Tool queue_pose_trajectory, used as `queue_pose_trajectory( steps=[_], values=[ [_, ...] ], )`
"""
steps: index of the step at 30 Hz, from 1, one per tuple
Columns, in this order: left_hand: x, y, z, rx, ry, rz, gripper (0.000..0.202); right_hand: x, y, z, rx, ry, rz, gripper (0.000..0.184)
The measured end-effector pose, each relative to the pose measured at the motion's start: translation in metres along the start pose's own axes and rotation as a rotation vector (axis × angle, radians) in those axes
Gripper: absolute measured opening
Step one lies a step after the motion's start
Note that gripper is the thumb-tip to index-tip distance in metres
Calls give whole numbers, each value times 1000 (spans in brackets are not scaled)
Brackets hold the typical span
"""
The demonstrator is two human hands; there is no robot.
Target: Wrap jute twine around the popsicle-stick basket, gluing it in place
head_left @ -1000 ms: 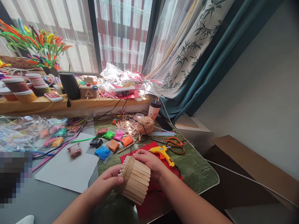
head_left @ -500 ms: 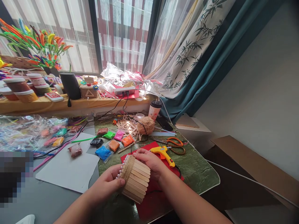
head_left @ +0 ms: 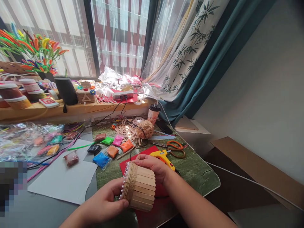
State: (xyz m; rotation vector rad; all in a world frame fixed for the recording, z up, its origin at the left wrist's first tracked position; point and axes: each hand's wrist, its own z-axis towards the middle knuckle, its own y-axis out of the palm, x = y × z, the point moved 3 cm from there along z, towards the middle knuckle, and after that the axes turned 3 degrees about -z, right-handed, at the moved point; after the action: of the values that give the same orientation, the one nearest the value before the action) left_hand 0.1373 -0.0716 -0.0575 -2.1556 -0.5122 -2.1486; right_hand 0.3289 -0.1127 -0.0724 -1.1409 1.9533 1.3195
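**Stick pot turned level between two hands**

Head view. The left hand (head_left: 104, 202) and the right hand (head_left: 153, 167) together grip a small round pot of pale wooden craft sticks (head_left: 142, 188). The pot is bound with brown jute cord at one end and edged there with white pearl beads. It is held just above the near edge of the table, over a red felt sheet (head_left: 129, 158) that lies on a green mat (head_left: 197, 172).

Half a second ago the sticks sloped down to the right; now they run nearly level across the picture. The left hand has dropped lower and cups the beaded end from below, fingers curled and thumb against the cord. The right hand is closed over the upper far side, its fingers bent onto the sticks.

The pot lies on its side, with its long axis running left to right. The corded, beaded end points left toward the left hand, and the plain stick ends point right.

A yellow glue gun (head_left: 163, 157) lies just behind the right hand. Orange-handled scissors (head_left: 176, 148) lie beyond it, and a ball of jute twine (head_left: 145, 129) sits farther back.
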Motion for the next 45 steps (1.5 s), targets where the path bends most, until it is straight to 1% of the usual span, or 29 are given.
queue_pose_trajectory(
  steps=[2, 3, 4, 6, 7, 8, 9, 10, 14, 18, 20, 22, 23, 26, 27, 28, 29, 31, 33, 38, 42, 45],
  values=[
    [-8, -5, 0, 71, -55, -162, 70, 4, 1, 2, 44, 5, -9, 42],
    [-13, -8, 1, 138, -95, -234, 71, 7, 3, 2, 58, 10, -7, 42],
    [-18, -12, 1, 229, -141, -282, 67, 9, 4, 3, 67, 11, -2, 42],
    [-26, -20, 1, 435, -227, -311, 52, 12, 8, 4, 82, 3, 14, 42],
    [-27, -22, 0, 511, -254, -304, 46, 12, 10, 4, 89, -6, 23, 42],
    [-27, -23, 1, 544, -268, -294, 42, 12, 12, 4, 94, -16, 31, 43],
    [-26, -23, 1, 533, -267, -290, 42, 10, 13, 3, 95, -25, 36, 44],
    [-24, -22, 2, 491, -251, -292, 43, 8, 15, 3, 92, -35, 37, 45],
    [-14, -13, 4, 282, -151, -243, 50, -1, 16, 0, 53, -73, -21, 43],
    [-7, -8, 4, 176, -51, -30, 50, -8, 12, -4, 19, -143, -83, 39],
    [-6, -7, 4, 144, -32, 15, 50, -9, 13, -7, 10, -200, -99, 38],
    [-8, -7, 5, 154, -42, -31, 54, -8, 15, -10, 17, -241, -117, 37],
    [-10, -9, 5, 197, -57, -81, 56, -8, 17, -11, 25, -254, -131, 37],
    [-19, -13, 6, 388, -139, -240, 57, -4, 23, -11, 48, -262, -162, 39],
    [-22, -13, 6, 412, -164, -274, 56, -3, 24, -10, 54, -260, -164, 41],
    [-24, -12, 7, 402, -180, -298, 54, -2, 24, -9, 59, -258, -164, 42],
    [-25, -10, 9, 364, -183, -311, 52, -2, 25, -8, 63, -255, -163, 42],
    [-24, -6, 11, 274, -155, -319, 50, -1, 24, -6, 72, -254, -165, 43],
    [-22, -4, 11, 240, -121, -303, 50, -1, 24, -5, 79, -255, -167, 42],
    [-19, -6, 11, 227, -87, -247, 50, -1, 24, -4, 104, -253, -150, 43],
    [-23, -9, 12, 205, -83, -221, 51, 1, 23, -3, 124, -262, -136, 41],
    [-26, -12, 12, 230, -73, -143, 53, 3, 22, -2, 122, -260, -128, 41]
  ],
)
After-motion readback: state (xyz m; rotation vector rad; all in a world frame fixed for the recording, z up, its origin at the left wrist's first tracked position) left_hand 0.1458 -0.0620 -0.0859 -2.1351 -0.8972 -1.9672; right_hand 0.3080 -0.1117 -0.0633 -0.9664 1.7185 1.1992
